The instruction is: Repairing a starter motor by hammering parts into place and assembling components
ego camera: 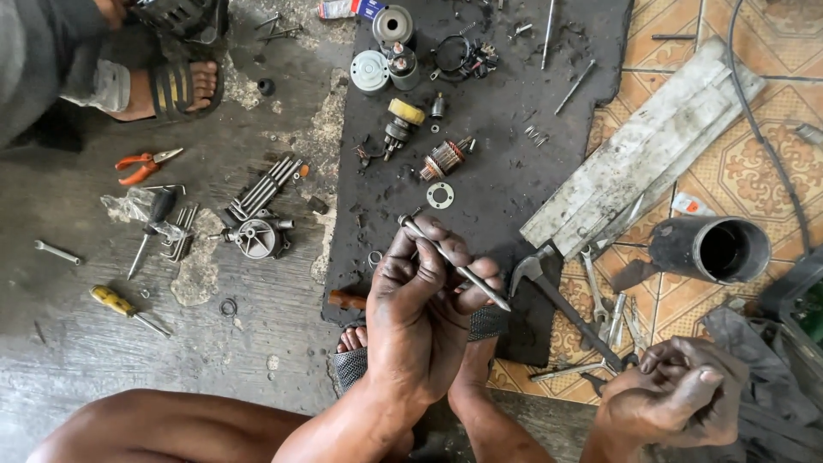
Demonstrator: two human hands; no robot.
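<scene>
My left hand (420,317) is closed around a long thin metal bolt (454,264), which it holds slanted above the near edge of a black mat (506,197). The bolt's head points up and left, and its tip sticks out past my fingers to the right. My right hand (677,399) hovers at the lower right with curled fingers, just right of a flat wrench (566,371) on the tiled floor. Whether anything lies inside it is hidden. Small motor parts lie on the mat: a copper-wound armature (446,159), a washer (440,195) and a yellow-capped gear piece (403,120).
A hammer (553,296) and several wrenches (604,304) lie right of my left hand. A black metal cylinder (711,249) and pale planks (643,154) are beyond them. Orange pliers (146,163), hex keys (266,184) and a yellow screwdriver (124,307) lie left. Another person's sandalled foot (180,86) is top left.
</scene>
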